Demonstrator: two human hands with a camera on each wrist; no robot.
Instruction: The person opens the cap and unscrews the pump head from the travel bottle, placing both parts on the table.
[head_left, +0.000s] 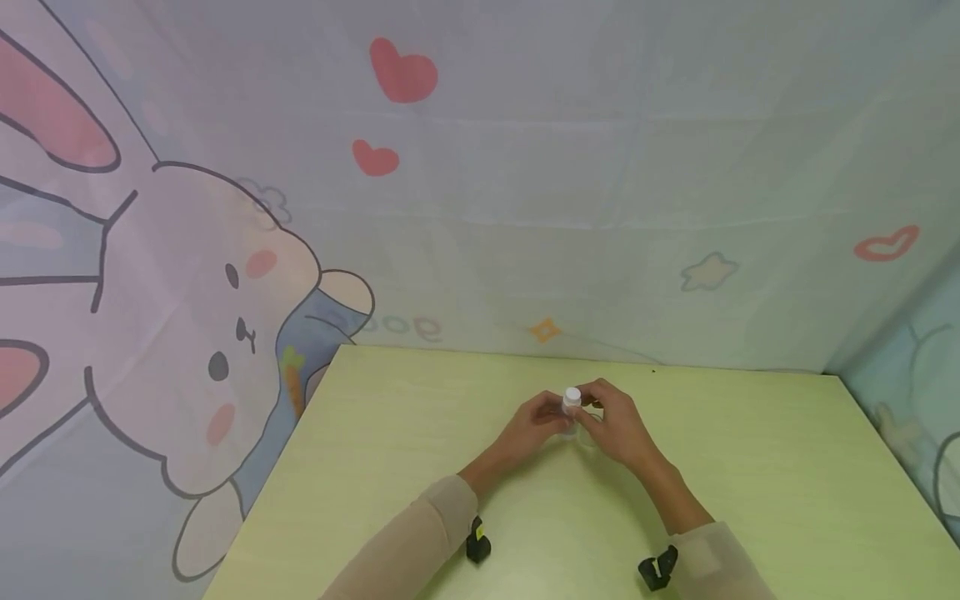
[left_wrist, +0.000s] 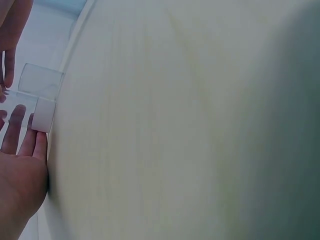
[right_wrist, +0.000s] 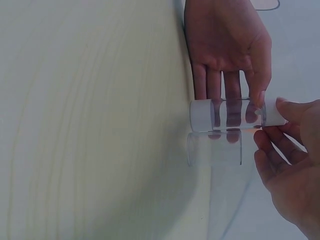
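1. bottle: located right of center in the lower half of the head frame, held upright. clear body, topped by a white cap, ringed at the bottom by a white band. shown sideways in the right wrist frame, right of center.
2. left hand: bottle body is gripped. thumb is set against the upper part of the bottle; fingers are held slightly apart behind it and are seen through the clear wall.
3. right hand: white cap is pinched between thumb and fingers; the lower fingers are bent, spaced a little apart.
4. clear cup: placed just beside the bottle, seen below it in the right wrist frame and above it in the left wrist frame. whether cup and bottle are touching cannot be told.
5. left wrist frame: both hands are crowded at the left edge; the right hand is cut off at upper left, so its pinch cannot be read there.
6. table: pale yellow-green, spread across the lower part of the head frame.
7. beige sleeves and black wrist devices are seen at bottom center.
8. backdrop: printed with a rabbit at left and red hearts at upper center.
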